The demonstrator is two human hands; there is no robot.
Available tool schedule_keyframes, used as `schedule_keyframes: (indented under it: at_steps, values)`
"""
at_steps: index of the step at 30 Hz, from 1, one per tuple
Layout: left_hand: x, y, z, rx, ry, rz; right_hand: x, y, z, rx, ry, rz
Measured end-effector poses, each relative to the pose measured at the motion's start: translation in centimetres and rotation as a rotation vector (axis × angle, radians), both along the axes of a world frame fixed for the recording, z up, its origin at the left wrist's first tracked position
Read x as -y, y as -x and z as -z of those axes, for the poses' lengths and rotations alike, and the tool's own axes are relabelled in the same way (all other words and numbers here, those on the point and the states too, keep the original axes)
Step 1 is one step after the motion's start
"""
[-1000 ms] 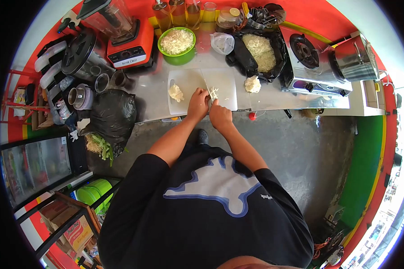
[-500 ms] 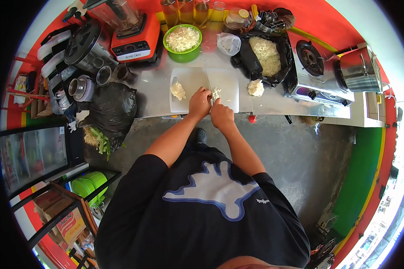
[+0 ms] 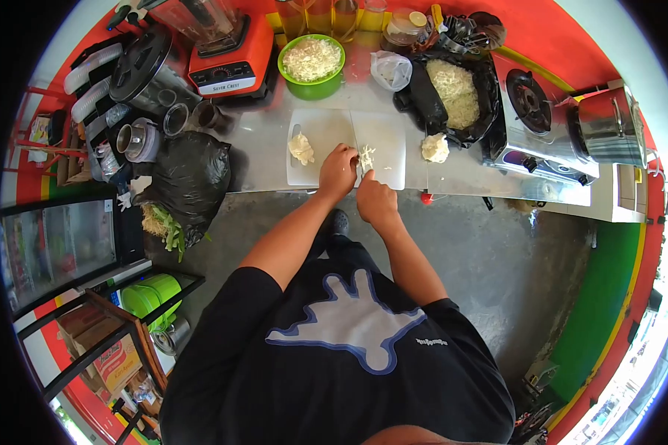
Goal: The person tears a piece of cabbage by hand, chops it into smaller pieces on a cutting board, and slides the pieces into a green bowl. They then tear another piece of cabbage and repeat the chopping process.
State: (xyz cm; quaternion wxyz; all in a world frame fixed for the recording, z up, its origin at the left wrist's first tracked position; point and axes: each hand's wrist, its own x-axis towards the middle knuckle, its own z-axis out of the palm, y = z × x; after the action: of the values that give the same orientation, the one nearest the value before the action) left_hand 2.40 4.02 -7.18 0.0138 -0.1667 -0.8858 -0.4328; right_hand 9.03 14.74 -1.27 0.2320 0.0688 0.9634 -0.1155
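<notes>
On the white cutting board [image 3: 323, 126], my left hand [image 3: 338, 172] is closed with its fingertips pressed down. Whatever is under those fingers is hidden. My right hand [image 3: 378, 200], at the board's front edge, is wrapped round the handle of a knife [image 3: 361, 171], whose narrow blade points away from me beside the left fingertips. Pale shredded pieces [image 3: 367, 154], resembling cabbage, lie just beyond the blade. A whitish chunk [image 3: 301, 149] sits on the board's left part, and a similar chunk [image 3: 435, 148] rests on the metal counter right of the board.
Behind the board stands a green bowl [image 3: 312, 87] heaped with pale shreds. More shreds fill a black bag [image 3: 490, 89] beside the gas stove [image 3: 527, 152]. A red blender [image 3: 230, 68] and a full black plastic bag [image 3: 193, 174] are at left. The metal counter [image 3: 260, 152] ends near my wrists.
The whole view has shifted slightly to the right. My right hand has drawn back a little toward me with the knife, while the left hand stays beside the blade.
</notes>
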Motion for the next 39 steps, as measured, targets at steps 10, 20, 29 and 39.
schedule_keyframes:
  at_steps: [10, 20, 29, 39]
  values:
    - [0.2, 0.3, -0.2, -0.037, -0.058, 0.019, 0.2, 0.2, 0.1, -0.042, 0.027, 0.016]
    - [0.2, 0.1, 0.7, -0.085, -0.016, 0.026, -0.1, -0.3, 2.7, -0.101, 0.036, 0.055]
    - [0.4, 0.5, 0.5, -0.124, -0.018, 0.038, -2.3, -1.2, 2.1, -0.152, 0.092, 0.154]
    - [0.1, 0.9, -0.1, 0.009, 0.057, 0.000, -0.9, -1.8, 1.6, -0.148, 0.040, 0.001]
